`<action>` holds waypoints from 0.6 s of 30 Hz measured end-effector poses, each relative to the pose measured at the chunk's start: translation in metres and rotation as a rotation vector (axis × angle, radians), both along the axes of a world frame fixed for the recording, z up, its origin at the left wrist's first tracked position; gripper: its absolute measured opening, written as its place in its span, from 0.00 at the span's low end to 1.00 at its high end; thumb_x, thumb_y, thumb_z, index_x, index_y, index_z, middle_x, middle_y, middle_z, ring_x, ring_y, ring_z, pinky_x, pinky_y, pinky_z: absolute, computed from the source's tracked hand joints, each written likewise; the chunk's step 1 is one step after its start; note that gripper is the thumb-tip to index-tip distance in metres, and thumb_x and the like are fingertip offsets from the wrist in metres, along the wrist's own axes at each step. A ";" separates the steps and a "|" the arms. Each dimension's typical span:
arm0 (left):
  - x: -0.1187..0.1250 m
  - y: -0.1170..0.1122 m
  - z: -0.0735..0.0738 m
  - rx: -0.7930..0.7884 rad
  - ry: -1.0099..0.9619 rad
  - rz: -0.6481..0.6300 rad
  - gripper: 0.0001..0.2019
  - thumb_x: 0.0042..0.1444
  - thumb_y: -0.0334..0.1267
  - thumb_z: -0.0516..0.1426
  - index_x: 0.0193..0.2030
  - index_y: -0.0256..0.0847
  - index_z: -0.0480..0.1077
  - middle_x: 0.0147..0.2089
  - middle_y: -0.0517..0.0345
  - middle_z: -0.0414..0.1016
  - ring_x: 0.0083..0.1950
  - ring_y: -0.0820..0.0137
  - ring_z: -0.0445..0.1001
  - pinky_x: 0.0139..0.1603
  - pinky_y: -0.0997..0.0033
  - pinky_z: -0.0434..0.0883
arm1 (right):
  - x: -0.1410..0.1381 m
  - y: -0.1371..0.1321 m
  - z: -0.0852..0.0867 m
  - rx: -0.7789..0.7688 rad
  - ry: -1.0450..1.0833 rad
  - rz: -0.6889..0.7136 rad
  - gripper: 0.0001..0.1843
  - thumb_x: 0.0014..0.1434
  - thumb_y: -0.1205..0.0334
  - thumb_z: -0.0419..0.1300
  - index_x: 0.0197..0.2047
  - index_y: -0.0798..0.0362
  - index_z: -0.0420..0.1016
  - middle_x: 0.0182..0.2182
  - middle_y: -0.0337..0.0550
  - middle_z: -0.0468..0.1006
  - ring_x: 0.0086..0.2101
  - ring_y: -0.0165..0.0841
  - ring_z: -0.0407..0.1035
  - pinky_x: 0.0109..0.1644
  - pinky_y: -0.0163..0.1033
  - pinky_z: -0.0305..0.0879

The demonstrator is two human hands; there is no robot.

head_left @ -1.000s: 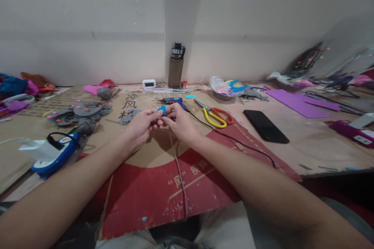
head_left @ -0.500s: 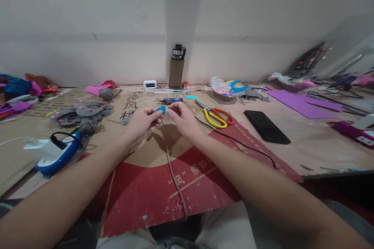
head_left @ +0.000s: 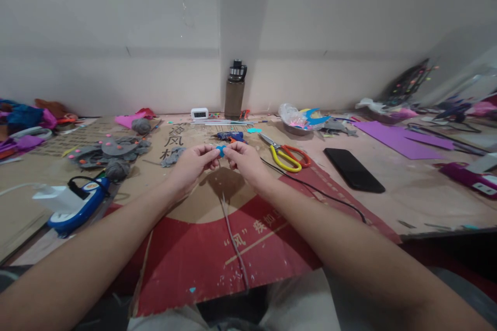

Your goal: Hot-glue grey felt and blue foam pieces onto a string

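Note:
Above the cardboard sheet [head_left: 186, 269], a small blue piece [head_left: 221, 151], perhaps felt or foam, is pinched between both hands. My left hand [head_left: 196, 163] grips its left side with thumb and fingertips. On the other side, my right hand [head_left: 244, 160] pinches it the same way, and the fingers cover most of it. A thin grey stem [head_left: 236, 243] runs from below the hands toward the cardboard's front edge; whether it joins the blue piece I cannot tell. Just behind the hands lies a blue glue gun [head_left: 232, 137].
To the right lie scissors [head_left: 285, 158] with yellow and red handles, a black phone [head_left: 353, 169] and purple sheets [head_left: 396, 139]. A bottle [head_left: 235, 93] stands by the wall. On the left are grey felt pieces [head_left: 112, 150] and a blue power strip [head_left: 79, 209]. A black cord [head_left: 322, 194] crosses the cardboard.
My right fingers have come in from just beside the blue piece and now pinch its right side. The piece has shifted slightly right and down, and more of the glue gun shows.

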State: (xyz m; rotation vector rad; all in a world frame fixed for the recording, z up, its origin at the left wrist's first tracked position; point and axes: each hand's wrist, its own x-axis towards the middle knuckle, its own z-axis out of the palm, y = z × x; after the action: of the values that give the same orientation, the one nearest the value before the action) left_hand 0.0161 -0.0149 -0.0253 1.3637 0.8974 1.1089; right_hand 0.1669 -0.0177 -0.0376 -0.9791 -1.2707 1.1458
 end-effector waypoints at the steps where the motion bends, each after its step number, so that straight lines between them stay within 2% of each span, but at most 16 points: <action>1: 0.001 -0.001 0.001 0.001 -0.007 -0.009 0.08 0.50 0.38 0.63 0.31 0.34 0.72 0.26 0.60 0.70 0.26 0.79 0.65 0.29 0.78 0.62 | -0.001 -0.001 0.000 -0.019 0.038 0.008 0.12 0.48 0.54 0.61 0.27 0.52 0.65 0.19 0.30 0.64 0.20 0.24 0.55 0.27 0.34 0.52; 4: 0.003 -0.002 0.002 -0.011 -0.039 -0.018 0.08 0.49 0.36 0.63 0.31 0.34 0.73 0.27 0.59 0.71 0.26 0.79 0.65 0.29 0.78 0.62 | -0.004 -0.003 -0.001 -0.047 0.126 0.048 0.12 0.47 0.54 0.62 0.27 0.52 0.65 0.21 0.31 0.68 0.20 0.24 0.57 0.27 0.33 0.53; 7: 0.002 0.000 0.003 -0.054 -0.088 0.011 0.07 0.48 0.36 0.63 0.28 0.34 0.71 0.24 0.60 0.69 0.24 0.79 0.65 0.27 0.79 0.62 | -0.001 -0.001 0.001 -0.029 0.132 0.107 0.13 0.48 0.52 0.61 0.28 0.52 0.65 0.24 0.34 0.71 0.21 0.23 0.58 0.27 0.33 0.54; 9: 0.000 0.003 0.003 -0.077 -0.109 0.046 0.07 0.48 0.35 0.63 0.26 0.34 0.70 0.22 0.60 0.69 0.22 0.79 0.65 0.26 0.79 0.61 | 0.006 0.006 0.004 0.016 0.064 0.052 0.13 0.50 0.51 0.59 0.29 0.52 0.66 0.25 0.35 0.72 0.22 0.24 0.59 0.28 0.33 0.56; 11: -0.004 0.008 0.002 -0.090 -0.118 0.083 0.08 0.48 0.35 0.63 0.26 0.34 0.70 0.21 0.60 0.68 0.21 0.79 0.64 0.24 0.80 0.61 | 0.018 0.017 0.006 0.069 -0.109 -0.123 0.12 0.53 0.52 0.56 0.31 0.52 0.67 0.27 0.36 0.73 0.24 0.26 0.61 0.30 0.33 0.58; 14: -0.009 0.014 -0.001 -0.132 -0.123 0.112 0.07 0.48 0.34 0.63 0.25 0.33 0.70 0.20 0.60 0.68 0.20 0.80 0.64 0.23 0.80 0.62 | 0.036 0.032 0.007 0.067 -0.576 -0.374 0.10 0.56 0.55 0.52 0.33 0.52 0.69 0.29 0.39 0.75 0.30 0.29 0.66 0.35 0.35 0.61; 18: -0.013 0.017 -0.002 -0.135 -0.155 0.141 0.07 0.48 0.32 0.63 0.26 0.32 0.70 0.20 0.60 0.68 0.20 0.80 0.64 0.22 0.81 0.62 | 0.044 0.049 0.002 0.018 -0.801 -0.401 0.08 0.53 0.57 0.57 0.28 0.53 0.71 0.27 0.43 0.75 0.34 0.35 0.69 0.39 0.38 0.61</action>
State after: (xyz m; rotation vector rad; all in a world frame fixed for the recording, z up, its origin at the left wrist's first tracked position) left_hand 0.0026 0.0022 -0.0276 1.1024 0.9482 1.2209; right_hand 0.2106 0.0308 -0.0355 -1.6798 -1.5830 0.4194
